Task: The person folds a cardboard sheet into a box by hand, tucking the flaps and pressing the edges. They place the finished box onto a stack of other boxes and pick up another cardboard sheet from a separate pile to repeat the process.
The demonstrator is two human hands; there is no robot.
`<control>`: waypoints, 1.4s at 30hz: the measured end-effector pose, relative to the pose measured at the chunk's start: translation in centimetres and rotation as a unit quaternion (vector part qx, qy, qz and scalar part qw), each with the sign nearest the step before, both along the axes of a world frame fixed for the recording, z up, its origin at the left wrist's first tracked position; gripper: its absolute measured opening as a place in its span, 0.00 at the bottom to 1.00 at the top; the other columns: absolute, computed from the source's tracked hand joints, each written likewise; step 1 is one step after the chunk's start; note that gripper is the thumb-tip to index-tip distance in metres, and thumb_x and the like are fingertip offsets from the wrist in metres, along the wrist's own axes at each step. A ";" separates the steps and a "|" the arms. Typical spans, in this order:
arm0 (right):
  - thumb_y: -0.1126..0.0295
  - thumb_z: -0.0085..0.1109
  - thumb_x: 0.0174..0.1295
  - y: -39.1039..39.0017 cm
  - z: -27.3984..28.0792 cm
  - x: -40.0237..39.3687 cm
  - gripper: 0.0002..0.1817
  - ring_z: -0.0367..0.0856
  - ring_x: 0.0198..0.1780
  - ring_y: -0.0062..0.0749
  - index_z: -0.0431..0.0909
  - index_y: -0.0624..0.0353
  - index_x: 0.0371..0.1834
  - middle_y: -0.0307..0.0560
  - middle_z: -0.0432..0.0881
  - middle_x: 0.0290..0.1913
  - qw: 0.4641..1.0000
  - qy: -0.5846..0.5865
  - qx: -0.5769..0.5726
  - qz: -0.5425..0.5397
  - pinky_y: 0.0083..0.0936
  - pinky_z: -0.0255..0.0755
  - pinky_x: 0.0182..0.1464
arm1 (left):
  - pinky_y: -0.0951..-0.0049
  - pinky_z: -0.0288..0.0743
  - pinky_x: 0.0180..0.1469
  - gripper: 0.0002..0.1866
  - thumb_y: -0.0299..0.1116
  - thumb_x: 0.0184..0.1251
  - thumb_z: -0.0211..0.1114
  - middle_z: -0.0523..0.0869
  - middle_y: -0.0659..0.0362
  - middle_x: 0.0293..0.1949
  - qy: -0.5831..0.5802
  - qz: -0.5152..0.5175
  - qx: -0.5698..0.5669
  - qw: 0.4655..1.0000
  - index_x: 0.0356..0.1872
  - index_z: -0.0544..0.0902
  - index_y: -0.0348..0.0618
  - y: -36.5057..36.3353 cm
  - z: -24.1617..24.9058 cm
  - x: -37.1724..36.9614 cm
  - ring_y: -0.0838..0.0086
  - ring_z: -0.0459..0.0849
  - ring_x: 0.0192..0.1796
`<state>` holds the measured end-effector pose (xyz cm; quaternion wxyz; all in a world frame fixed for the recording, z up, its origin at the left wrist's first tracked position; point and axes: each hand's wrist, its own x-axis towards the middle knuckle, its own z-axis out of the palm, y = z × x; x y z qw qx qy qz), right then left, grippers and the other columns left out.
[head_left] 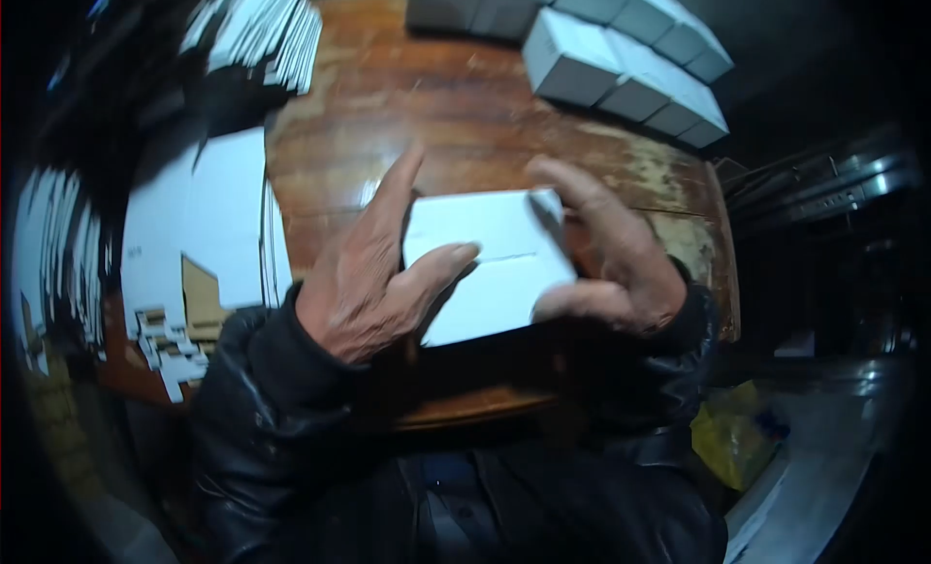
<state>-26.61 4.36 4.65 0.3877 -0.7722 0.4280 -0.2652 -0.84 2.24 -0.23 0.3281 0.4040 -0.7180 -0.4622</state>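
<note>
A small white cardboard box (485, 292), its top closed with a short seam line, is between my two hands near the front of the table. My left hand (359, 273) grips its left side, thumb lying across the top and fingers along the far left edge. At the right end, my right hand (626, 258) is slightly blurred, with thumb and fingers spread apart. Its thumb tip is right at the box's near right edge, and the fingers reach past the far right corner, casting a shadow on the top.
Finished-looking white boxes (582, 64) stand in rows at the table's far right. Flat white cardboard blanks (223, 215) lie on the left, with more stacked blanks (267, 35) behind. The worn wooden table (359, 89) ends close to my body. A yellow bag (725, 433) is low on the right.
</note>
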 end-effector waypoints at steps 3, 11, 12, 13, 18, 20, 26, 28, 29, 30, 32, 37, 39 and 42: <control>0.51 0.81 0.44 -0.2 -0.5 -0.9 0.56 0.63 0.73 0.57 0.59 0.59 0.75 0.66 0.61 0.72 0.984 0.089 -0.126 0.094 0.43 0.62 0.72 | 0.57 0.70 0.65 0.46 0.42 0.65 0.70 0.75 0.30 0.58 -0.010 0.035 -0.026 0.999 0.74 0.54 0.28 -0.2 0.1 0.0 0.45 0.78 0.62; 0.54 0.80 0.45 -0.2 -0.9 -0.5 0.50 0.66 0.68 0.62 0.63 0.60 0.70 0.67 0.62 0.69 0.982 0.080 -0.128 0.110 0.46 0.66 0.69 | 0.59 0.62 0.72 0.46 0.46 0.64 0.69 0.70 0.37 0.65 0.008 -0.035 0.006 0.999 0.76 0.56 0.35 -1.0 -1.0 0.0 0.51 0.69 0.70; 0.54 0.80 0.45 -0.2 -1.2 -0.5 0.50 0.66 0.68 0.62 0.63 0.60 0.70 0.67 0.62 0.69 0.982 0.077 -0.128 0.112 0.46 0.66 0.68 | 0.59 0.62 0.72 0.46 0.45 0.64 0.69 0.70 0.37 0.65 0.011 -0.035 0.021 0.999 0.76 0.56 0.35 -0.9 -0.7 -0.1 0.51 0.69 0.70; 0.56 0.80 0.45 -0.3 -1.5 -0.7 0.49 0.65 0.69 0.63 0.63 0.60 0.70 0.67 0.62 0.69 0.979 0.079 -0.142 0.119 0.46 0.66 0.69 | 0.60 0.62 0.72 0.45 0.45 0.64 0.69 0.70 0.37 0.65 0.013 -0.034 0.038 0.999 0.76 0.56 0.35 -0.8 -0.3 -0.2 0.52 0.70 0.70; 0.61 0.80 0.45 -0.3 -1.4 -0.8 0.46 0.67 0.68 0.61 0.65 0.61 0.68 0.66 0.63 0.68 0.980 0.063 -0.145 0.122 0.45 0.68 0.68 | 0.62 0.66 0.69 0.46 0.45 0.64 0.70 0.73 0.39 0.62 0.011 -0.037 0.057 0.998 0.76 0.56 0.33 -1.4 -0.3 0.0 0.54 0.71 0.69; 0.63 0.79 0.45 -0.4 -1.0 -0.6 0.44 0.68 0.66 0.59 0.66 0.62 0.66 0.64 0.65 0.66 0.981 0.055 -0.145 0.117 0.44 0.69 0.66 | 0.64 0.77 0.59 0.46 0.43 0.65 0.70 0.72 0.40 0.63 0.061 -0.004 0.093 0.994 0.76 0.54 0.33 -1.4 -0.3 0.0 0.58 0.76 0.63; 0.60 0.81 0.45 -2.1 -2.4 -0.2 0.40 0.73 0.64 0.51 0.73 0.66 0.61 0.60 0.75 0.60 0.969 0.074 -0.233 -0.040 0.39 0.69 0.66 | 0.66 0.78 0.56 0.43 0.50 0.71 0.65 0.69 0.42 0.63 0.161 0.154 0.055 0.973 0.76 0.55 0.35 -2.8 -1.3 0.4 0.60 0.77 0.59; 0.59 0.78 0.49 -2.9 -3.0 0.7 0.37 0.75 0.61 0.50 0.72 0.67 0.59 0.59 0.76 0.57 0.948 0.090 -0.289 -0.102 0.39 0.70 0.64 | 0.63 0.74 0.58 0.44 0.54 0.69 0.65 0.71 0.42 0.61 0.230 0.147 0.068 0.960 0.74 0.57 0.33 -2.9 -2.3 -0.1 0.59 0.77 0.58; 0.58 0.76 0.51 -3.5 -3.4 1.3 0.36 0.76 0.57 0.51 0.71 0.68 0.58 0.59 0.76 0.54 0.940 0.083 -0.301 -0.136 0.41 0.71 0.61 | 0.62 0.74 0.58 0.45 0.54 0.68 0.66 0.72 0.42 0.60 0.190 0.155 0.027 0.969 0.74 0.58 0.33 -2.8 -2.4 -0.3 0.58 0.76 0.59; 0.55 0.77 0.51 -4.4 -3.9 1.7 0.36 0.76 0.54 0.52 0.71 0.67 0.56 0.59 0.75 0.52 0.909 0.144 -0.351 -0.170 0.43 0.72 0.59 | 0.61 0.74 0.59 0.46 0.54 0.66 0.68 0.72 0.42 0.59 0.148 0.162 -0.014 0.975 0.73 0.59 0.32 -2.8 -2.5 -0.5 0.57 0.76 0.59; 0.50 0.76 0.52 -6.0 -5.2 2.8 0.38 0.75 0.53 0.55 0.71 0.67 0.55 0.61 0.72 0.53 0.856 0.233 -0.378 -0.264 0.43 0.73 0.56 | 0.58 0.73 0.61 0.45 0.53 0.64 0.70 0.73 0.39 0.60 0.124 0.162 -0.026 0.979 0.71 0.63 0.31 -2.6 -2.6 -0.7 0.54 0.75 0.60; 0.36 0.68 0.52 -9.2 -5.0 4.8 0.42 0.79 0.46 0.54 0.75 0.68 0.49 0.62 0.72 0.52 0.802 0.343 -0.368 -0.322 0.47 0.75 0.44 | 0.57 0.70 0.64 0.42 0.50 0.64 0.70 0.73 0.34 0.59 0.043 0.146 -0.130 0.980 0.67 0.65 0.25 -2.9 -2.9 -0.4 0.47 0.74 0.62; 0.34 0.67 0.51 -9.2 -4.0 5.4 0.42 0.79 0.44 0.53 0.77 0.67 0.48 0.61 0.74 0.50 0.797 0.387 -0.335 -0.320 0.47 0.73 0.42 | 0.56 0.69 0.65 0.41 0.49 0.64 0.70 0.73 0.34 0.58 0.055 0.139 -0.155 0.976 0.66 0.66 0.23 -3.0 -3.4 -0.6 0.45 0.74 0.62; 0.34 0.68 0.49 -9.2 -3.2 4.7 0.41 0.80 0.42 0.53 0.79 0.65 0.48 0.60 0.77 0.47 0.794 0.415 -0.351 -0.272 0.46 0.71 0.40 | 0.57 0.71 0.63 0.39 0.47 0.65 0.70 0.74 0.36 0.58 0.024 0.129 -0.185 0.974 0.65 0.67 0.25 -2.5 -3.4 -0.9 0.46 0.75 0.60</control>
